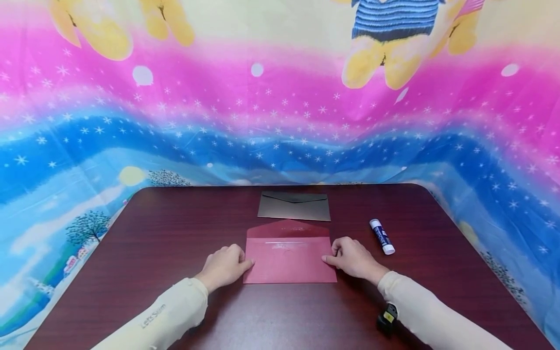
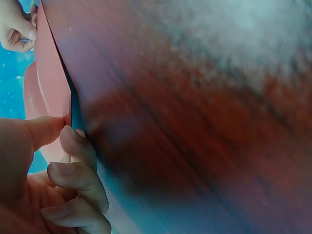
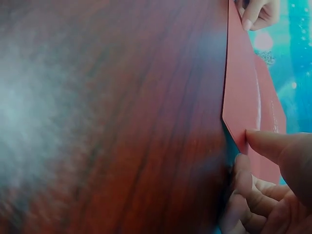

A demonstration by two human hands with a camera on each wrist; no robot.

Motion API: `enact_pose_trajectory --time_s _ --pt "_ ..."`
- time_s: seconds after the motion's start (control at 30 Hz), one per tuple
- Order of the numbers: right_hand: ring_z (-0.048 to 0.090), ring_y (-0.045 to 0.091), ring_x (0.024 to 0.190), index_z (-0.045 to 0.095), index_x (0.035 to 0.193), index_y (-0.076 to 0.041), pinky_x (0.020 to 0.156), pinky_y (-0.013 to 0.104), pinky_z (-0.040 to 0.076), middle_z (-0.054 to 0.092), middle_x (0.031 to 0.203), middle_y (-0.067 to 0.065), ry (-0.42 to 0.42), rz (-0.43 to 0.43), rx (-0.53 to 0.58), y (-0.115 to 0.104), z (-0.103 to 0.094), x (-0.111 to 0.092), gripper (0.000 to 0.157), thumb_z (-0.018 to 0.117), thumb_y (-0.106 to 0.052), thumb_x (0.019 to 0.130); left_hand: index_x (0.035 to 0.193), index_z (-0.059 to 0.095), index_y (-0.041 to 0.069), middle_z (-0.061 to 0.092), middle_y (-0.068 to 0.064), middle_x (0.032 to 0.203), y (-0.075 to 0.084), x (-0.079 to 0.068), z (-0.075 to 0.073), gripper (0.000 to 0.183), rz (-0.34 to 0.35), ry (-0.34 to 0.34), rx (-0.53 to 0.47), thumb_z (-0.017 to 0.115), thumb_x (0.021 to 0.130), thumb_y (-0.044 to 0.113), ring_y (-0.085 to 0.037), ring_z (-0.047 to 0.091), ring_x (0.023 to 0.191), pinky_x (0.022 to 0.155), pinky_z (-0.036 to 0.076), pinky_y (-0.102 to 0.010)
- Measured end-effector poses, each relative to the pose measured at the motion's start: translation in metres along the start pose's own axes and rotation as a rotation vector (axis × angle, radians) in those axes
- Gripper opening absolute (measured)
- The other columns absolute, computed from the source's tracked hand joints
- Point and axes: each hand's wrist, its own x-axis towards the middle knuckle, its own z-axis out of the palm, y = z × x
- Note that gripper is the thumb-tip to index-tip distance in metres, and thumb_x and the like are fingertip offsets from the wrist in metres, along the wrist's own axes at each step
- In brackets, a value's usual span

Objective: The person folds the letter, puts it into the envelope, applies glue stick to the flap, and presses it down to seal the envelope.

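A red envelope lies in front of me on the dark wood table, its pointed flap opened out toward the back. My left hand pinches its left edge, thumb on top and fingers curled at the side. On the opposite edge my right hand does the same, the thumb pressing the upper face. Both wrist views show the red envelope between thumb and fingers, with its near edge close over the table.
Behind the red envelope lies a grey-brown envelope with its flap folded down. A glue stick with white ends lies to the right of my right hand. A printed cloth hangs around the table's far edge.
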Motion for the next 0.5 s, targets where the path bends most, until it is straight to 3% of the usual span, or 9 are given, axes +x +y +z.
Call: enact_pose_trajectory --time_s 0.27,0.5 --pt "0.053 0.016 0.053 0.057 0.075 -0.011 0.052 0.027 0.041 0.055 0.058 0.002 -0.032 -0.021 0.0 0.0003 -0.0011 0.0049 0.03 0.079 -0.027 0.088 0.051 0.037 0.021 0.028 0.008 0.048 -0.0037 0.0028 0.0028 0.056 0.016 0.014 0.063 0.069 0.092 0.042 -0.011 0.03 0.051 0.049 0.026 -0.031" --pt "0.051 0.015 0.053 0.057 0.073 -0.012 0.052 0.027 0.04 0.051 0.057 0.001 -0.017 -0.015 -0.036 -0.0017 0.0004 0.0046 0.032 0.081 -0.028 0.086 0.054 0.042 0.019 0.034 0.007 0.049 -0.0048 0.0031 0.005 0.052 0.01 0.021 0.059 0.071 0.091 0.042 -0.011 0.037 0.051 0.049 0.029 -0.031"
